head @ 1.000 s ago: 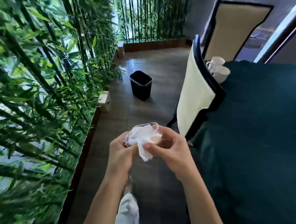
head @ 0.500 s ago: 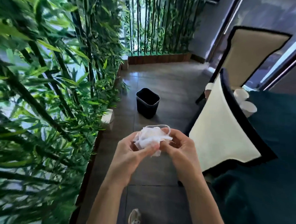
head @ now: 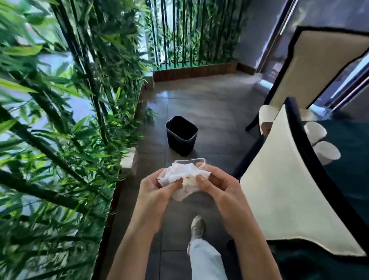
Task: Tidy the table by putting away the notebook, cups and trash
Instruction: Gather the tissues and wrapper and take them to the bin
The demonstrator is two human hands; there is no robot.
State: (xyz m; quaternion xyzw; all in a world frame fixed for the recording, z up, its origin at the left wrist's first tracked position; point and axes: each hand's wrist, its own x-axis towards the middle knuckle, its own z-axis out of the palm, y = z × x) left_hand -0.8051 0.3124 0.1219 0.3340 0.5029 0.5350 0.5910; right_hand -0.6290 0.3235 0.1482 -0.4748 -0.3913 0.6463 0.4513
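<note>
Held in both hands: crumpled white tissue [head: 184, 175] and clear plastic tub [head: 191, 161].
The tissue is pinched by the curled fingers of left hand [head: 153, 195] and right hand [head: 218, 189], with the tub rim seen behind it. A black rectangular waste bin [head: 181, 135] is noted at 12 o'clock. Two white paper cups [head: 326, 152] are seen on the dark green worktop [head: 358, 191] at 2 o'clock.

Big dark grey tiles cover the floor [head: 213, 111] and shine a little. Tall green bamboo [head: 52, 111] stands along the left and at the back. Two cream chairs [head: 288, 188] with black edges stand by the surface [head: 359, 174], which has a dark green cloth. Daylight comes through the leaves.
</note>
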